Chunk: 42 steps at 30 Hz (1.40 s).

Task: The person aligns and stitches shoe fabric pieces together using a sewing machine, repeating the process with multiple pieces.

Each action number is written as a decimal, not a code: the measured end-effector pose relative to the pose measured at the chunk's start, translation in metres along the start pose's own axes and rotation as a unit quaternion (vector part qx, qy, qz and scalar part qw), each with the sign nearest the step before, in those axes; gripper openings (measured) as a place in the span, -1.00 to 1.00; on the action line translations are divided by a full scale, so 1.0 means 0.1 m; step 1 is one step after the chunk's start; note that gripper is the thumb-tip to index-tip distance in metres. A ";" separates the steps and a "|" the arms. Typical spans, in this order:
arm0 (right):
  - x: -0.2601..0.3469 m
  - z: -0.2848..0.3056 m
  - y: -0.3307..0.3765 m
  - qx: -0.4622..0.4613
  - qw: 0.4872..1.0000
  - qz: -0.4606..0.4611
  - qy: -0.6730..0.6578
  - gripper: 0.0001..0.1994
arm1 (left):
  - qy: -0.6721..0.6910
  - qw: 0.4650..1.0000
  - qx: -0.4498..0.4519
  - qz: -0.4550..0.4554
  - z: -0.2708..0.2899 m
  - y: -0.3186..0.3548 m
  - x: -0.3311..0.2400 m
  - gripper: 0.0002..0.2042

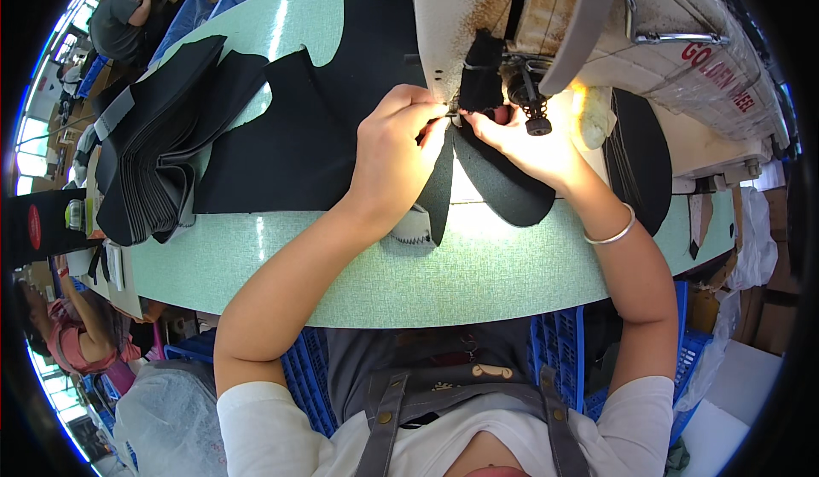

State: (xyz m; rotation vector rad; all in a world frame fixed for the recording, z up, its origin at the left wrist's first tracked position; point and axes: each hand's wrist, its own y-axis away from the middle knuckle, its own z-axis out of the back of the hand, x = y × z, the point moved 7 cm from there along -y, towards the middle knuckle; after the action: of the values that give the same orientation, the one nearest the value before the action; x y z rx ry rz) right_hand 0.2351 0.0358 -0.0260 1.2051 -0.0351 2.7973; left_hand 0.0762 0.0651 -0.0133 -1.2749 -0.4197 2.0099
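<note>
Left hand [397, 148] pinches the black fabric [503, 189] by its upper edge at the sewing machine [648, 67], right hand [531, 144] touches it, closure undeterminable, with open green tabletop [461, 285] toward the front edge.

1. I'm in a sewing workshop, apparently a factory floor.
2. A big sewing machine [682, 67] stands at two o'clock, with black cloth [508, 183] at its working end.
3. My green table [426, 281] carries a thick stack of dark cut pieces [141, 165] between nine and ten o'clock, and a second stack [638, 161] between two and three.
4. I share the room: one person [117, 29] is at ten o'clock, another person [85, 345] at eight.
5. Blue crates [307, 383] sit at seven and between four and five; cardboard boxes [772, 323] between three and four.
6. I wear a grey apron [512, 398].
</note>
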 end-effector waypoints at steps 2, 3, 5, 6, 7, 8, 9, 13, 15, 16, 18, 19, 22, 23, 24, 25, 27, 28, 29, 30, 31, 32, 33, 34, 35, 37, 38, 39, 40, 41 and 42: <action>0.04 0.10 0.05 0.003 0.998 -0.006 0.064 -0.77 | -0.013 1.000 0.000 -0.021 0.00 0.00 -0.03 -0.83; 0.02 0.13 0.06 -0.006 0.998 0.062 0.001 -0.80 | -0.021 0.999 -0.002 -0.032 0.02 0.00 -0.06 -0.82; 0.10 0.23 0.09 -0.013 0.989 0.133 -0.063 -0.79 | -0.033 0.999 -0.007 -0.042 0.07 0.01 -0.11 -0.82; 0.11 0.23 0.10 0.037 0.990 0.130 -0.047 -0.79 | -0.047 0.998 0.003 -0.040 0.08 0.02 -0.12 -0.81; 0.11 0.22 0.12 0.085 0.988 0.122 -0.028 -0.80 | -0.056 0.998 0.013 -0.038 0.07 0.02 -0.14 -0.81; 0.05 0.20 0.12 0.084 0.989 0.121 -0.027 -0.80 | -0.054 0.998 0.014 -0.039 0.07 0.02 -0.18 -0.81; 0.04 0.14 0.13 0.106 0.974 0.176 -0.099 -0.85 | -0.048 0.997 0.028 -0.047 0.05 0.02 -0.22 -0.81; 0.27 0.13 0.22 0.194 0.958 0.193 -0.087 -0.87 | -0.097 0.984 0.108 -0.100 0.00 0.08 -0.34 -0.82; 0.25 0.09 0.22 0.231 0.959 0.158 -0.040 -0.87 | -0.115 0.977 0.153 -0.096 -0.03 0.10 -0.37 -0.80; 0.24 0.10 0.22 0.230 0.959 0.159 -0.039 -0.87 | -0.115 0.977 0.153 -0.097 -0.02 0.09 -0.38 -0.80; 0.22 0.10 0.22 0.227 0.949 0.180 -0.127 -0.90 | -0.110 0.977 0.155 -0.097 -0.01 0.09 -0.38 -0.83; 0.17 0.09 0.21 0.227 0.949 0.179 -0.126 -0.90 | -0.109 0.977 0.155 -0.098 -0.02 0.09 -0.38 -0.83; 0.08 0.09 0.17 0.174 0.957 0.196 -0.122 -0.84 | -0.109 0.977 0.147 -0.109 -0.03 0.09 -0.38 -0.87; 0.05 0.11 0.15 0.128 0.971 0.196 -0.050 -0.81 | -0.109 0.976 0.147 -0.121 -0.03 0.10 -0.39 -0.88; 0.04 0.14 0.13 0.080 0.978 0.194 0.021 -0.78 | -0.110 0.974 0.147 -0.134 -0.03 0.11 -0.41 -0.89; 0.02 0.11 0.17 0.076 0.984 0.157 0.048 -0.77 | -0.111 0.974 0.146 -0.133 -0.02 0.11 -0.42 -0.89; 0.19 0.07 0.19 0.002 0.958 0.280 0.067 -0.78 | -0.115 0.969 0.144 -0.166 -0.02 0.14 -0.50 -0.89; 0.31 0.08 0.30 -0.073 0.912 0.395 0.085 -0.79 | -0.115 0.969 0.144 -0.166 -0.02 0.15 -0.50 -0.89; 0.19 -0.01 0.27 -0.014 0.942 0.326 0.076 -0.78 | -0.108 0.969 0.142 -0.172 -0.02 0.15 -0.51 -0.89; 0.18 -0.02 0.27 -0.014 0.942 0.327 0.077 -0.78 | -0.101 0.969 0.139 -0.177 -0.01 0.15 -0.52 -0.89; 0.19 -0.01 0.28 -0.029 0.937 0.340 0.080 -0.79 | -0.102 0.969 0.139 -0.178 0.00 0.14 -0.54 -0.89; 0.21 0.01 0.29 -0.044 0.931 0.353 0.084 -0.80 | -0.111 0.972 0.140 -0.153 0.02 0.13 -0.52 -0.88; 0.21 0.02 0.29 -0.044 0.930 0.354 0.085 -0.80 | -0.120 0.974 0.142 -0.128 0.05 0.11 -0.52 -0.86; 0.20 0.03 0.28 -0.047 0.932 0.350 0.081 -0.81 | -0.119 0.974 0.142 -0.128 0.07 0.10 -0.54 -0.86; 0.19 0.04 0.27 -0.049 0.934 0.346 0.078 -0.81 | -0.140 0.970 0.168 -0.109 0.06 0.10 -0.53 -0.84; 0.26 0.07 0.29 -0.054 0.925 0.370 0.071 -0.81 | -0.162 0.964 0.193 -0.090 0.05 0.11 -0.51 -0.81; 0.30 0.09 0.31 -0.059 0.915 0.394 0.062 -0.82 | -0.167 0.960 0.208 -0.090 0.04 0.13 -0.50 -0.78; 0.28 0.08 0.32 -0.059 0.915 0.395 0.062 -0.82 | -0.173 0.955 0.223 -0.090 0.03 0.15 -0.49 -0.75; 0.24 0.05 0.31 -0.048 0.922 0.378 0.064 -0.82 | -0.173 0.955 0.222 -0.090 0.03 0.15 -0.49 -0.75; 0.21 0.02 0.30 -0.036 0.930 0.361 0.066 -0.83 | -0.180 0.952 0.232 -0.087 0.01 0.16 -0.48 -0.72; 0.21 0.03 0.30 -0.036 0.929 0.361 0.067 -0.83 | -0.186 0.949 0.242 -0.084 0.00 0.16 -0.47 -0.69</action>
State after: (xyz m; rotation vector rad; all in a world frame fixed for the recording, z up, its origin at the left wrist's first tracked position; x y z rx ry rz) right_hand 0.2206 0.0073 -0.0081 1.1513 -0.7023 3.4371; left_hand 0.0824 0.0204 0.0071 -0.5431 -0.1783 2.0373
